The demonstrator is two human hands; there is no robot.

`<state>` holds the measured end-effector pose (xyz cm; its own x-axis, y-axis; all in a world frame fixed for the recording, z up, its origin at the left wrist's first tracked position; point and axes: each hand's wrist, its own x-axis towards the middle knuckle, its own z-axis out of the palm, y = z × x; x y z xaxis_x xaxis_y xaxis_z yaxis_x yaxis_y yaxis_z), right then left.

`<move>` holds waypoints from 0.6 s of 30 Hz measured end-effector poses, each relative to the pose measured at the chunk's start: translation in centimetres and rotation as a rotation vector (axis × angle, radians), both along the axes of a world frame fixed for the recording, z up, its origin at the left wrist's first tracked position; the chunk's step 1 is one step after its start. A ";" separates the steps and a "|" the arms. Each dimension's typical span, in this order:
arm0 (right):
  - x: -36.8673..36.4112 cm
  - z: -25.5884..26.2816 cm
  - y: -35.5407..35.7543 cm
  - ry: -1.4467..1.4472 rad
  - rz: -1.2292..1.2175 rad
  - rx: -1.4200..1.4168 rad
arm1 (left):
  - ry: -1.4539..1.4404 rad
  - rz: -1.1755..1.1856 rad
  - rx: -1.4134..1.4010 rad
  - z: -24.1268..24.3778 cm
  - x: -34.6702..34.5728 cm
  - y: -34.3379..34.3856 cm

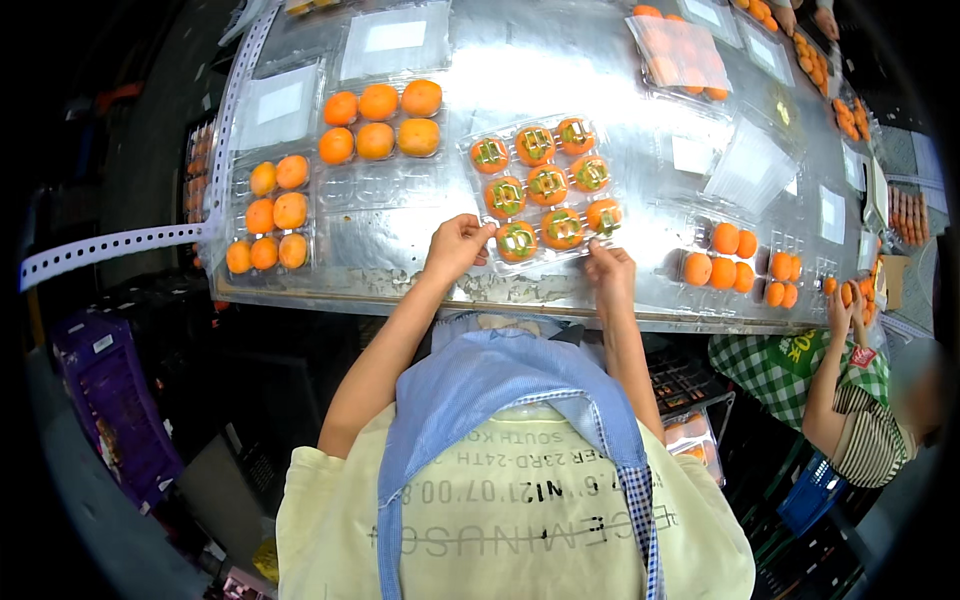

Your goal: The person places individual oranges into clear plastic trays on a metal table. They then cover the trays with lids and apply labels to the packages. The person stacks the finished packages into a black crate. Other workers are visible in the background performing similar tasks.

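Note:
Both my hands are on a clear plastic fruit pack [532,212] at the near edge of the metal table [405,232]. It holds several orange persimmons [547,185] in rows, their green calyxes facing up behind the plastic. My left hand [459,246] pinches the pack's near left corner between thumb and fingers. At the near right corner, my right hand [613,274] grips the edge, thumb on top. The pack sits tilted slightly, its right side farther from me. Whether its near edge touches the table cannot be told.
Open packs with persimmons [376,140] stand left; one tray has a row of bare wells [375,187]. More persimmons [722,273] lie right, near stacked plastic sheets [750,169]. A co-worker's hands [840,311] touch fruit at far right. A perforated white strip [112,251] borders the left.

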<state>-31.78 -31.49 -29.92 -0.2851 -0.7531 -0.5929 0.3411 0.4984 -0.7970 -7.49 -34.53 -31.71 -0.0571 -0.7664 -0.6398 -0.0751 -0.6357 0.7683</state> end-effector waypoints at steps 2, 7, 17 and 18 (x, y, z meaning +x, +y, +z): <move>-1.6 0.4 -1.7 0.098 -0.068 -0.176 | -0.008 -0.036 0.003 1.2 -0.8 0.7; -3.8 10.0 -6.7 0.390 0.007 -0.611 | 0.162 -0.073 -0.013 2.7 -0.7 1.3; 1.0 10.7 -4.3 1.458 0.902 -1.125 | 0.721 -0.026 0.089 7.2 -0.6 0.1; 1.8 9.2 -3.5 1.437 0.954 -1.160 | 0.736 0.014 0.150 6.7 -0.7 0.2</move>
